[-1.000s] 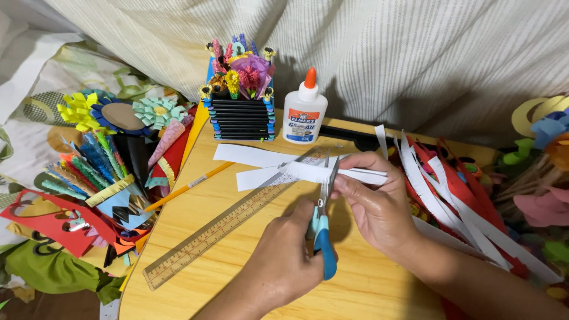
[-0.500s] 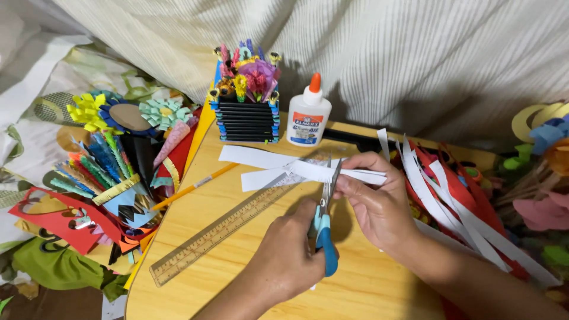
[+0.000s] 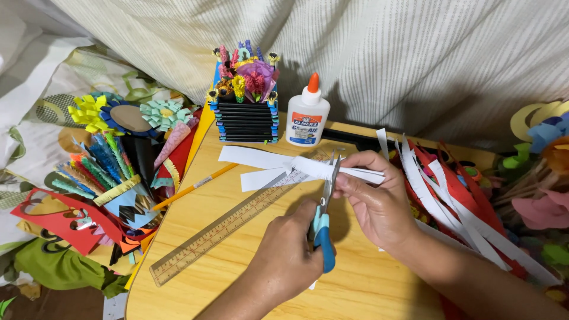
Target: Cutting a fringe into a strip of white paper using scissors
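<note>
- Tabletop (image 3: 237, 261) of pale wood, striped curtain (image 3: 415, 53) behind; we see ruler (image 3: 231, 228), glue bottle (image 3: 307, 115).
- Left hand (image 3: 284, 261) closed on scissors (image 3: 325, 225); right hand (image 3: 382, 204) pinches white paper strip (image 3: 314, 168); blade tips hard to make out.

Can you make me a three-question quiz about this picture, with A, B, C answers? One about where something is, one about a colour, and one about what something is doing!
1. Where does the glue bottle stand?
A. beside the black paper holder
B. on the ruler
C. in the right hand

2. What colour are the scissors' handles?
A. red
B. blue
C. yellow

3. What is the right hand doing?
A. resting flat on the table
B. holding a pencil
C. pinching white paper strips

Answers:
1. A, the bottle stands on the table right of the holder.
2. B, blue shows in the left hand.
3. C, its fingers grip the strips at the blades.
</note>
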